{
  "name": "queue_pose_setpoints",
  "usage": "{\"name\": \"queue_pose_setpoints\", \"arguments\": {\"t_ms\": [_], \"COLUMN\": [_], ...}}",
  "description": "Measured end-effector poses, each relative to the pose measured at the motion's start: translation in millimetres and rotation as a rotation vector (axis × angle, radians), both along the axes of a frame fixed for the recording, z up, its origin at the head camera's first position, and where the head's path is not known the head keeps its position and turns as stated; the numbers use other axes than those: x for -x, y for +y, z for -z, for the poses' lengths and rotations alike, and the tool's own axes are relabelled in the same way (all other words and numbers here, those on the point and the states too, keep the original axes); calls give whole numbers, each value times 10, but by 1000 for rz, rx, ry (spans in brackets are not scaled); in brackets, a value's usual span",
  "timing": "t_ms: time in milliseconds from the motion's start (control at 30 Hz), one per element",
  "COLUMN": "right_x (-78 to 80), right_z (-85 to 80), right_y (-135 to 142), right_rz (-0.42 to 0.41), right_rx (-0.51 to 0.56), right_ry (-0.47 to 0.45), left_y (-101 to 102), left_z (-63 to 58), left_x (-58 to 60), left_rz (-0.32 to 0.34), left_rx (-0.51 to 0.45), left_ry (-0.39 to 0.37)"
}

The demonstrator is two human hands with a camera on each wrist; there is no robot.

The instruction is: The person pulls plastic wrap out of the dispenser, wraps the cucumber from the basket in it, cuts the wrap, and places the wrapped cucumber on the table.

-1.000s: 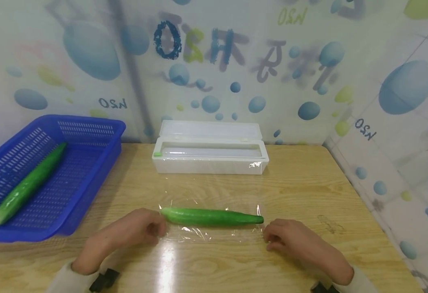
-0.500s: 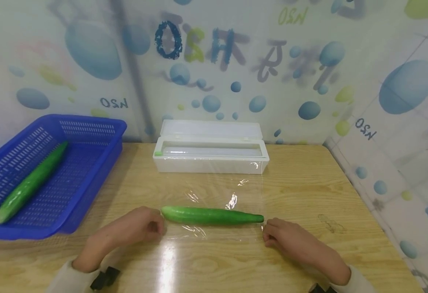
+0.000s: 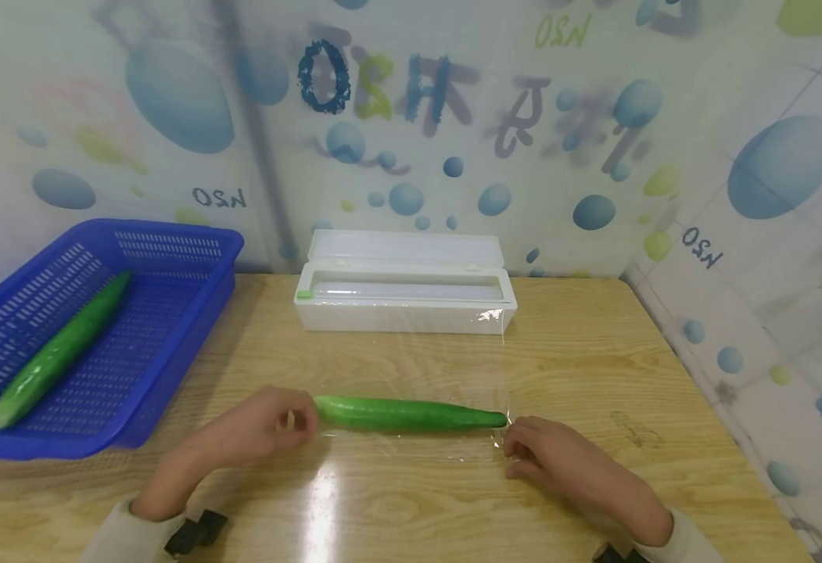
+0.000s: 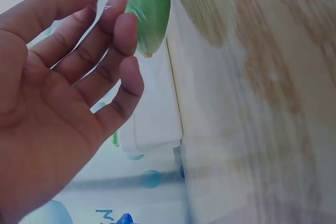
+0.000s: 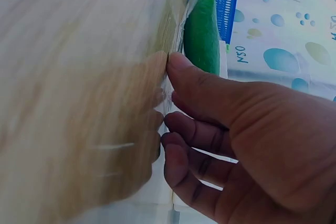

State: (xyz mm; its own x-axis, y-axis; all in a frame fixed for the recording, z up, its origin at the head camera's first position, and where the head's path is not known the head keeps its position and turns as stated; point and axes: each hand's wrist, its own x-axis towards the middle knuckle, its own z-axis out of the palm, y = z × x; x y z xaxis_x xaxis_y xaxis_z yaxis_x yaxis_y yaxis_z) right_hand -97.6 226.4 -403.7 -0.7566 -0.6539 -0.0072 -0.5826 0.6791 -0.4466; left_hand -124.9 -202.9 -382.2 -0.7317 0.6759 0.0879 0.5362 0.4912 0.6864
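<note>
A green cucumber [image 3: 411, 415] lies crosswise on a sheet of clear cling film [image 3: 418, 367] at mid-table. The film runs back to a white cling film box [image 3: 403, 319] with its lid up. My left hand [image 3: 270, 426] pinches the film beside the cucumber's pale end, thumb and finger forming a ring. In the right wrist view, that hand shows small at the top with film drawn up to its fingers. My right hand [image 3: 572, 461], fingers curled, holds the film's near right corner by the cucumber's dark tip. Crumpled film shows at its thumb [image 5: 181, 64].
At the left stands a blue plastic basket [image 3: 185, 352] with another cucumber [image 3: 59, 352] inside. A green slider [image 3: 304, 295] sits on the box's left end. Patterned walls close off the back and right of the wooden table [image 3: 579, 344].
My left hand has risen slightly and shifted right, its thumb and finger now making a clear ring. My right hand's fingers have parted a little. Glare on the film has shifted; the cucumber has barely moved.
</note>
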Motion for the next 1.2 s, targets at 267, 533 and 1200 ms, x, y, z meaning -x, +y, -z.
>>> {"name": "queue_pose_setpoints", "arguments": {"t_ms": [267,533,1200], "right_x": [-10,-7,-22], "right_z": [-5,-4,39], "right_y": [-22,-44,-78], "right_rz": [-9,-7,49], "right_rx": [13,-31,24], "right_ry": [46,96,64], "left_y": [4,11,25], "left_z": [-7,30,47], "left_x": [-1,17,48], "left_rz": [-33,-46,-153], "left_rx": [-10,-47,-113], "left_ry": [-12,18,9]}}
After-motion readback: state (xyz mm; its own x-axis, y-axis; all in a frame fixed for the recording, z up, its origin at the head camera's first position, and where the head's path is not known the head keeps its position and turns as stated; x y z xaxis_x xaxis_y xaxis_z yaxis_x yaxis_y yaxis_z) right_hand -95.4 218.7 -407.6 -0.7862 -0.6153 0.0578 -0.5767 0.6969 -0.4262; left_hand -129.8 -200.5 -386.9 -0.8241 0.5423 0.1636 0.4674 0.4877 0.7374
